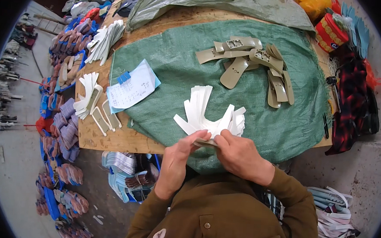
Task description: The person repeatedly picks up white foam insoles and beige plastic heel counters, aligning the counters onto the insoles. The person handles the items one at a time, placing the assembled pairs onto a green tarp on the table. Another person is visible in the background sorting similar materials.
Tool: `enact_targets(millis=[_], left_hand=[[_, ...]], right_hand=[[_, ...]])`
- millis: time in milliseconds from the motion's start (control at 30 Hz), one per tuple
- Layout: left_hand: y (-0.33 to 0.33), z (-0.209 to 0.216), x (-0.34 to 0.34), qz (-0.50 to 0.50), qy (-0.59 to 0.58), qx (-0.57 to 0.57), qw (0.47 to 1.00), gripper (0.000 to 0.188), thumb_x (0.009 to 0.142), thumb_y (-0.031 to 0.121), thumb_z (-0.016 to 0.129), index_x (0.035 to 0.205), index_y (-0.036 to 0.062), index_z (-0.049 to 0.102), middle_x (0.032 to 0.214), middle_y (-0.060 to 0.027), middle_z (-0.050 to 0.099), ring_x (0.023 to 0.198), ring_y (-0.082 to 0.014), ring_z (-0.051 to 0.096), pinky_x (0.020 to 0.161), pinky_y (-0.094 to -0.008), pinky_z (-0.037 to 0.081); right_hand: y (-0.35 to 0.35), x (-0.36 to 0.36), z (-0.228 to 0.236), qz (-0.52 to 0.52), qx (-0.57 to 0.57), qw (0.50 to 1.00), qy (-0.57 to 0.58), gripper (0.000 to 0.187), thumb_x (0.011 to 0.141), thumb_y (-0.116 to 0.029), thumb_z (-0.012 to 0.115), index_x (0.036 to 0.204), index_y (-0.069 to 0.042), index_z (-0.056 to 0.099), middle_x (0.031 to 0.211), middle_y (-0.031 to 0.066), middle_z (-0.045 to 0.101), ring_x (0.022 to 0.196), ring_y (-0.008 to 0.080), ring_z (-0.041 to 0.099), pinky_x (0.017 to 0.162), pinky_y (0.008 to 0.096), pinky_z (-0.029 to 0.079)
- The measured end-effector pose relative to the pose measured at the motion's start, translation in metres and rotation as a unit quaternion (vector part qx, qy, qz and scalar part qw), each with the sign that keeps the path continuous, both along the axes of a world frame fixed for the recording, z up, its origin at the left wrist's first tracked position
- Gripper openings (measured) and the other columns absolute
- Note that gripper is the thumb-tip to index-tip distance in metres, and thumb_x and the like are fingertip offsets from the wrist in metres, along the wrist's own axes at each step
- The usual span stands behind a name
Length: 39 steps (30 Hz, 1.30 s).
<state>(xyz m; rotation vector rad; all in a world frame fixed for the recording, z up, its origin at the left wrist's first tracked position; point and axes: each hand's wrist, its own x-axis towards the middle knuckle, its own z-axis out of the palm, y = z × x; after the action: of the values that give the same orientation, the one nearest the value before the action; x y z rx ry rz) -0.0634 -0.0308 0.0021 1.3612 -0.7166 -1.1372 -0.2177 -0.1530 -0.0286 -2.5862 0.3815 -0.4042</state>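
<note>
Close to my body at the table's near edge, my left hand (175,160) and my right hand (244,157) pinch a small khaki piece (205,142) between them. The fingers cover much of it, so its full shape is hidden. Just beyond the fingertips a fanned bunch of white strips (199,106) lies on the green woven cloth (169,46). Farther off to the right is a loose pile of khaki curved pieces (234,72), some with square cut-outs.
A handwritten paper (133,88) with a blue clip lies left on the wooden table (122,141). White strip bundles (105,41) rest along the left edge. A red tub (330,33) stands far right. Stacked shoe parts (67,115) line the floor at left.
</note>
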Motion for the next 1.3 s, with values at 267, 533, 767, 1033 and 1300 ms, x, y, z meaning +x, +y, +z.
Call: enact_targets(millis=[267, 533, 767, 1033, 1300], left_hand=[[-0.015, -0.014, 0.006, -0.026, 0.215, -0.077, 0.973, 0.054, 0.098, 0.04, 0.054, 0.126, -0.0064, 0.054, 0.119, -0.0133, 0.063, 0.108, -0.0181, 0.06, 0.096, -0.0335, 0.047], [-0.012, -0.007, -0.005, 0.031, -0.164, -0.078, 0.983, 0.033, 0.098, 0.027, 0.058, 0.105, -0.0049, 0.065, 0.098, -0.0009, 0.052, 0.088, -0.0101, 0.051, 0.081, -0.0229, 0.042], [-0.023, 0.0, 0.023, -0.079, 0.176, -0.084, 0.978, 0.05, 0.099, 0.039, 0.053, 0.107, -0.009, 0.065, 0.096, -0.0029, 0.057, 0.097, -0.012, 0.055, 0.087, -0.0272, 0.043], [-0.023, -0.011, 0.011, 0.001, -0.162, -0.133, 0.978, 0.014, 0.093, 0.009, 0.057, 0.099, 0.0012, 0.067, 0.08, 0.0018, 0.058, 0.079, -0.0084, 0.056, 0.076, -0.0235, 0.046], [-0.003, -0.033, 0.017, -0.073, 0.043, -0.03, 0.996, 0.034, 0.103, 0.022, 0.038, 0.115, 0.0002, 0.062, 0.103, -0.0056, 0.064, 0.092, -0.0146, 0.06, 0.082, -0.0281, 0.049]], right_hand=[[-0.005, 0.007, 0.05, 0.02, 0.355, 0.931, -0.079, 0.042, 0.084, -0.006, 0.062, 0.124, 0.002, 0.052, 0.093, 0.0185, 0.062, 0.071, 0.0329, 0.061, 0.062, 0.0391, 0.049], [0.008, 0.013, 0.027, 0.001, 0.285, 0.951, -0.115, 0.038, 0.086, -0.007, 0.064, 0.121, 0.002, 0.053, 0.09, 0.0156, 0.062, 0.069, 0.0242, 0.061, 0.06, 0.0352, 0.048], [0.003, 0.006, 0.046, 0.025, 0.442, 0.897, 0.002, 0.027, 0.087, -0.009, 0.064, 0.11, 0.002, 0.055, 0.09, 0.0161, 0.061, 0.072, 0.0296, 0.061, 0.063, 0.0378, 0.048], [0.006, 0.007, 0.038, 0.064, 0.381, 0.922, -0.003, 0.025, 0.089, -0.012, 0.064, 0.107, 0.002, 0.054, 0.082, 0.0113, 0.059, 0.071, 0.0201, 0.061, 0.06, 0.0359, 0.047], [-0.002, 0.006, 0.032, 0.0, 0.482, 0.876, -0.028, 0.026, 0.091, -0.01, 0.062, 0.112, 0.004, 0.056, 0.089, 0.0095, 0.063, 0.07, 0.0154, 0.063, 0.063, 0.0283, 0.05]])
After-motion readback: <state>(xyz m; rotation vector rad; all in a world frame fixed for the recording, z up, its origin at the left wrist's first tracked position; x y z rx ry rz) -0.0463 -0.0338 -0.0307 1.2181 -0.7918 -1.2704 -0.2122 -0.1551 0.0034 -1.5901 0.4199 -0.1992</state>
